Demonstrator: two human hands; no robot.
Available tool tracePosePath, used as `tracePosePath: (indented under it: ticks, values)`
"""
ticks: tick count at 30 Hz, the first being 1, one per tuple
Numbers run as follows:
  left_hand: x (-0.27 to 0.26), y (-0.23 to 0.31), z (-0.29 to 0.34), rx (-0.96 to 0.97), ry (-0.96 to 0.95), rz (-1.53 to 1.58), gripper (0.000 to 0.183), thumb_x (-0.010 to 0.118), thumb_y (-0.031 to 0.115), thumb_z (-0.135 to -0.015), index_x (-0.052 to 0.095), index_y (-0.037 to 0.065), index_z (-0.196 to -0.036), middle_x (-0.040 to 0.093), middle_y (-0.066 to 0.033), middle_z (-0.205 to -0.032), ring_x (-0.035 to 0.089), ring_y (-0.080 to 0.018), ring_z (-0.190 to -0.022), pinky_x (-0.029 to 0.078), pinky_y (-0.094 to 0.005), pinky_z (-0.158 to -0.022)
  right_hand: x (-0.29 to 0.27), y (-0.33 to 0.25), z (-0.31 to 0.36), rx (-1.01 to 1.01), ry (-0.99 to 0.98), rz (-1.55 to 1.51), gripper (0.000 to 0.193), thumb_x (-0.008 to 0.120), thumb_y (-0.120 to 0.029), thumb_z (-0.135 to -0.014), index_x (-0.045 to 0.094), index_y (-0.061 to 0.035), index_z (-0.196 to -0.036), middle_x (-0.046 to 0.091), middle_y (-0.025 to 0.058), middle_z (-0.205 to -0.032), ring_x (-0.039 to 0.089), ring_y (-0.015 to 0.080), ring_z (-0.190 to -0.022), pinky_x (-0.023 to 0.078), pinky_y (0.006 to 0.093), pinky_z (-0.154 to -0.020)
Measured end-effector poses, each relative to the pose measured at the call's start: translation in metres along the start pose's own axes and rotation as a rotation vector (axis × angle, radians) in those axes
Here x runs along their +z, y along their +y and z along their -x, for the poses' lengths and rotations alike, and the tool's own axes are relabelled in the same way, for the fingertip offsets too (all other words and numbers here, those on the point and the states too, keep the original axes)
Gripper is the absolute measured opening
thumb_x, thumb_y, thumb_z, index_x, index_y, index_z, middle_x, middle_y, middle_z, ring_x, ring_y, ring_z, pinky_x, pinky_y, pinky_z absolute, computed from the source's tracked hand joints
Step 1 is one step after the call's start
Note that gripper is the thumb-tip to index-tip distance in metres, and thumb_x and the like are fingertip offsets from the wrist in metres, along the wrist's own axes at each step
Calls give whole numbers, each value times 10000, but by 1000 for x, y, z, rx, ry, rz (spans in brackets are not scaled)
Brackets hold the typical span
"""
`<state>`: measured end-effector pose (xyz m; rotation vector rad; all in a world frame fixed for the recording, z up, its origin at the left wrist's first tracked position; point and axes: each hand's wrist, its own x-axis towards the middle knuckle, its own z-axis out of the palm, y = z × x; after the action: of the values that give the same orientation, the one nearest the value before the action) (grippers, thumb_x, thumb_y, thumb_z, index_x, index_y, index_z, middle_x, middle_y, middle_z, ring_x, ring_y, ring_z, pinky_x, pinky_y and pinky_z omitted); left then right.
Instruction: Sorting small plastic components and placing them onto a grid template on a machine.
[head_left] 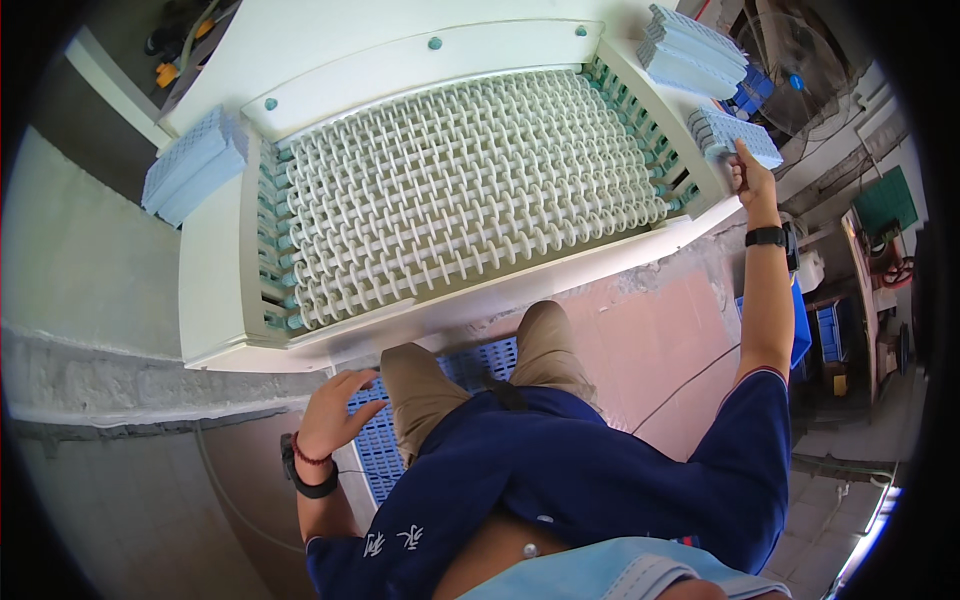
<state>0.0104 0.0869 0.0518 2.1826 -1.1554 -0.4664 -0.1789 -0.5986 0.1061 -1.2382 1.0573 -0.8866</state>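
My right hand (753,180) reaches to the right end of a white roller machine. Its fingers are curled against the near edge of a small stack of light-blue textured sheets (735,135); how many it grips is hidden. My left hand (335,412) hangs beside my left thigh, holding nothing, fingers apart. Between them lies the roller bed (455,190), rows of pale discs on shafts set in green-blue end fittings. A taller stack of light-blue sheets (690,55) stands farther back on the right ledge. More light-blue stacks (195,165) sit on the left ledge.
The machine's white front rail (430,310) runs just ahead of my knees. Under my legs is a blue slatted mat (380,450). A fan (790,75) stands behind the right stacks. Shelving with blue bins (830,335) is at the far right, and a cable (690,385) crosses the floor.
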Motion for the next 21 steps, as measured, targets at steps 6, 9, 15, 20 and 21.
tracePosePath:
  ticks: [6,9,15,20,21]
  values:
    - [17,-12,-25,162,-105,-63,369,685,190,-761,563,45,-1077,597,-123,-951,598,-273,-867,477,-341,-739,16,7,-9,-63,-23,39,290,711,-337,-776,581,-85,-719,561,-11,-577,426,47,-383,331,158,-319]
    - [26,-12,-30,234,-106,-58,387,684,212,-763,553,59,-1094,592,-118,-943,589,-274,-880,476,-347,-735,22,17,-14,-95,-9,-39,224,710,-245,-786,584,-79,-706,550,-14,-572,430,37,-381,337,150,-318]
    - [30,-11,-43,347,-64,-95,379,681,245,-766,562,63,-1077,589,-124,-957,578,-292,-874,474,-344,-732,-22,30,-34,-91,-11,-198,254,695,-272,-805,596,-38,-787,483,-36,-609,390,16,-437,321,144,-351]
    - [25,-7,-53,335,80,201,327,663,180,-786,573,51,-1073,604,-111,-966,600,-252,-868,487,-329,-736,25,46,48,-369,-14,-268,159,652,-183,-842,590,-51,-777,511,-17,-607,461,52,-490,374,161,-436]
    - [24,-7,-54,313,116,356,318,656,158,-792,575,47,-1078,610,-104,-974,609,-229,-870,492,-322,-740,36,52,72,-410,-102,-243,135,637,-163,-851,596,-50,-790,516,-12,-601,470,53,-497,363,163,-434]
